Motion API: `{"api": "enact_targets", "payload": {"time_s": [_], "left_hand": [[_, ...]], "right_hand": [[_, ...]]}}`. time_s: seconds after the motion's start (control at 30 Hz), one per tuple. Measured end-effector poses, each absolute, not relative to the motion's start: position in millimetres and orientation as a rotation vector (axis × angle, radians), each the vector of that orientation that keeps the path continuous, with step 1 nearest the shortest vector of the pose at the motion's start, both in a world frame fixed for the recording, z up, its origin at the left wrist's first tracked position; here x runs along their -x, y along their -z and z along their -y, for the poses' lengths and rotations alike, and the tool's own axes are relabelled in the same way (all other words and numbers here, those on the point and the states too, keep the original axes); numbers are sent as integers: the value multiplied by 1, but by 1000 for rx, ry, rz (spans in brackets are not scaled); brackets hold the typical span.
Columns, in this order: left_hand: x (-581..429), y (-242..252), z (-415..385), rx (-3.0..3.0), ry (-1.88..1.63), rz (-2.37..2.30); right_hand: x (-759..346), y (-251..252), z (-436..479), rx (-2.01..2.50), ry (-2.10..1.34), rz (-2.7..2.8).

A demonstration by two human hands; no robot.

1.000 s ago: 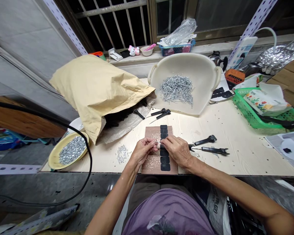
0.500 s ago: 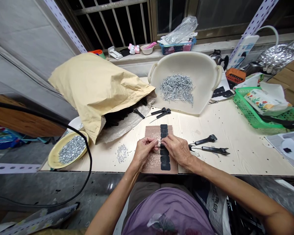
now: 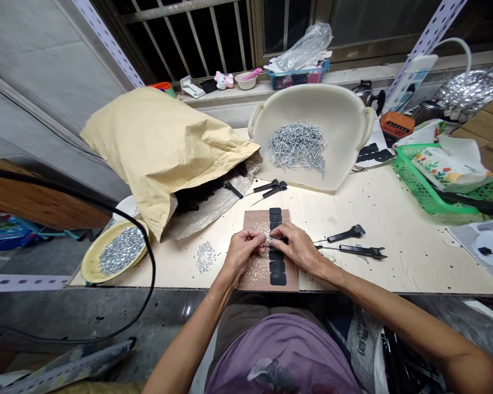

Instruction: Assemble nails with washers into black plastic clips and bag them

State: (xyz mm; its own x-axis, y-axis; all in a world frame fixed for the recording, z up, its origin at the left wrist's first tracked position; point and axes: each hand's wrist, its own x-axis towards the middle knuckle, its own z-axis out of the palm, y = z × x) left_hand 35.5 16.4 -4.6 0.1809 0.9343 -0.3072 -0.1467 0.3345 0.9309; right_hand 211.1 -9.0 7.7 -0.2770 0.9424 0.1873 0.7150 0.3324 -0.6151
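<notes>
Pinching a small silver fastener (image 3: 268, 238) between its fingertips, the left hand (image 3: 241, 254) is working close against the right hand (image 3: 297, 248), whose curled fingers are bearing on a black pad (image 3: 280, 240), their grip unclear.

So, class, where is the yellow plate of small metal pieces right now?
In the head view, the yellow plate sits at the front left of the table, just below the tan sack and left of a small loose metal heap.

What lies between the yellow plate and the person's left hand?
In the head view, small silver bits lie heaped on the tabletop between the yellow plate and left hand.
</notes>
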Motion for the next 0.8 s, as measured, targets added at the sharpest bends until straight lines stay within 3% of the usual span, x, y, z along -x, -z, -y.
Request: {"api": "enact_targets", "payload": {"time_s": [0.2, 0.27, 0.5, 0.8], "left_hand": [[-33, 5, -20, -809, -953, -1104], [-33, 6, -19, -836, -963, -1095], [-32, 8, -18, -906, -951, -1089], [-35, 6, -19, -846, -960, -1058]], "right_hand": [[-214, -6, 15, 1517, 101, 2326], [-215, -3, 16, 1516, 176, 2344], [-214, 0, 17, 1538, -311, 2121], [-209, -3, 19, 1614, -285, 2105]]}}
